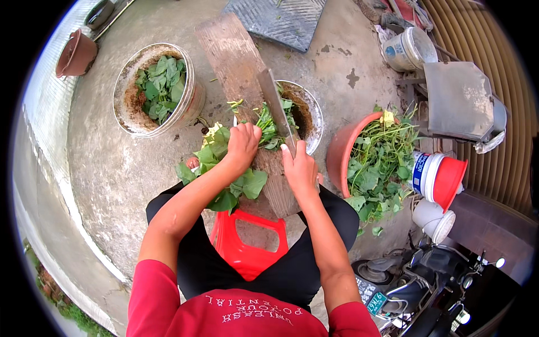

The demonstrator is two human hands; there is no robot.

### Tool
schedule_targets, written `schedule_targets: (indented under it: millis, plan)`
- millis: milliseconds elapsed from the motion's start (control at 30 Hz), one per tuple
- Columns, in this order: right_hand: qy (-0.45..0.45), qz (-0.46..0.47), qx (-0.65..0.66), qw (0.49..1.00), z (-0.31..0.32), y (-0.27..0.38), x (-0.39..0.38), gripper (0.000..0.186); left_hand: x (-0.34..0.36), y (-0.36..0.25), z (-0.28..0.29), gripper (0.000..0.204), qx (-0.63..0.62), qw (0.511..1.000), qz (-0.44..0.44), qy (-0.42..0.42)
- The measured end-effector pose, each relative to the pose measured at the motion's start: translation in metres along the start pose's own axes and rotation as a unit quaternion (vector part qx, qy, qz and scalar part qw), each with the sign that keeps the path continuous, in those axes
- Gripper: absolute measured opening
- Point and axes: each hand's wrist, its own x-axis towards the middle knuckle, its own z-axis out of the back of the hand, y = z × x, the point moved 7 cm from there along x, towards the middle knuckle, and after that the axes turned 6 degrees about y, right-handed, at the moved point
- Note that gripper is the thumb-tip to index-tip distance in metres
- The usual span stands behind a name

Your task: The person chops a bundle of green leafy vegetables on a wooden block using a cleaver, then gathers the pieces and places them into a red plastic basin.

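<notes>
My left hand (244,145) is closed around a bunch of leafy green vines (251,183), pressing it on a long wooden plank (230,53). Broad leaves spill out to the left of my wrist, and cut stems stick out past my fingers to the right. In my right hand (301,168) is the handle of a large knife (273,101), its blade pointing away from me beside the stem ends. Partly hidden by plank and knife, a white bucket (316,115) stands just beyond, with some green pieces at its mouth.
A bucket (119,104) of leaves stands left; a reddish-brown tub (338,160) heaped with vines stands right. A red plastic stool (241,253) is between my legs. Farther right are a metal-topped machine (457,92), more buckets (409,48) and a motorcycle (415,281). A ridged mat (281,19) lies ahead.
</notes>
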Motion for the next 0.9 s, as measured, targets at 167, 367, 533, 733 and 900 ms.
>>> schedule_targets:
  millis: [167, 367, 533, 733, 900]
  plan:
    - [-0.165, 0.130, 0.172, 0.962, 0.056, 0.051, -0.015, 0.031, 0.000, 0.004, 0.004, 0.024, -0.002, 1.000, 0.008, 0.002]
    - [0.031, -0.004, -0.096, 0.995, -0.022, -0.014, 0.003, 0.036, -0.001, -0.005, -0.002, 0.025, -0.022, 1.000, 0.002, 0.004]
    - [-0.066, 0.017, 0.061, 0.996, 0.024, 0.013, -0.011, 0.034, 0.000, 0.005, 0.006, 0.021, -0.027, 0.999, 0.009, -0.044]
    - [0.018, -0.028, -0.087, 0.996, -0.009, -0.017, -0.025, 0.032, 0.002, 0.005, 0.006, 0.023, -0.065, 0.997, 0.003, -0.050]
    - [0.002, -0.047, -0.043, 0.998, 0.000, -0.031, -0.015, 0.033, 0.004, 0.007, 0.006, 0.025, -0.071, 0.997, -0.004, 0.005]
